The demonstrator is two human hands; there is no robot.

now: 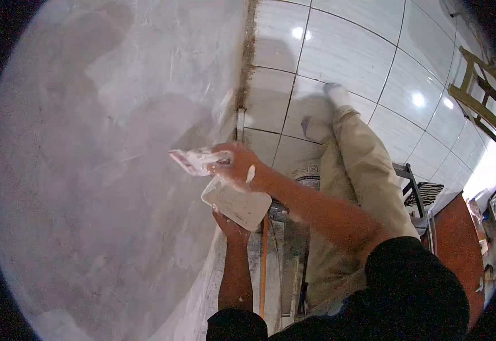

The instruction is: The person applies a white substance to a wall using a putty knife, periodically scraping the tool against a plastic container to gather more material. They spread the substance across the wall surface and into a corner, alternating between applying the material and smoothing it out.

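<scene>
My right hand (237, 165) is closed round a putty knife (194, 161) whose blade is smeared with white filler and points left toward the wall (106, 187). White smears also mark that hand. Just below it, my left hand (231, 225) grips the lower edge of a pale, rounded rectangular mud pan (239, 206) from underneath. White filler coats the pan's left rim. The grey wall surface fills the left side and carries patchy, lighter smears. The knife's handle is mostly hidden in my fingers.
White floor tiles (344, 45) lie at the upper right, where my legs (356, 153) and shoes show. An olive step stool (481, 94) stands at the far right. A dark-framed chair (413, 190) and a reddish-brown surface (457, 244) are nearer.
</scene>
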